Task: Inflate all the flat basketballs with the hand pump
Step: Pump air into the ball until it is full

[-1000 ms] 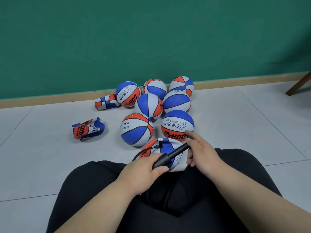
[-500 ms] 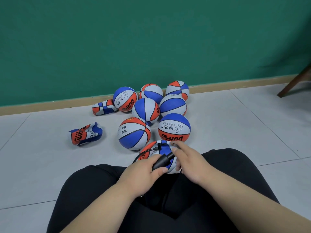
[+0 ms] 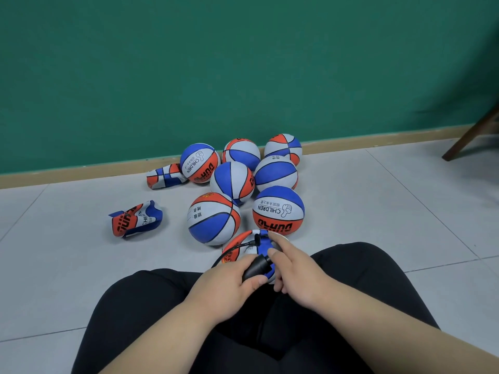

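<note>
While the person sits on the grey tiled floor [image 3: 378,211] with knees in black trousers spread apart, the head view shows the left hand [image 3: 224,287] wrapped round the black barrel of the hand pump [image 3: 255,269], with the thumb on its near side. The right hand [image 3: 299,276] lies just right of the pump's end and touches it. One finger stretches forward and the others bend down. The pump's handle is hidden beneath them, so I cannot tell whether this hand grips anything.

Both hands are over a red, white and blue basketball [image 3: 240,245] that sits between the knees. A thin black hose [image 3: 232,248] loops from the pump to the ball's top. Just beyond, seven round basketballs [image 3: 232,182] cluster toward the green wall [image 3: 243,63]. A crumpled flat basketball [image 3: 135,218] lies alone to the left, well apart from both hands. A second flat basketball [image 3: 164,176] lies near the skirting, touching a round one. A dark wooden leg [image 3: 469,139] slants in at far right.
</note>
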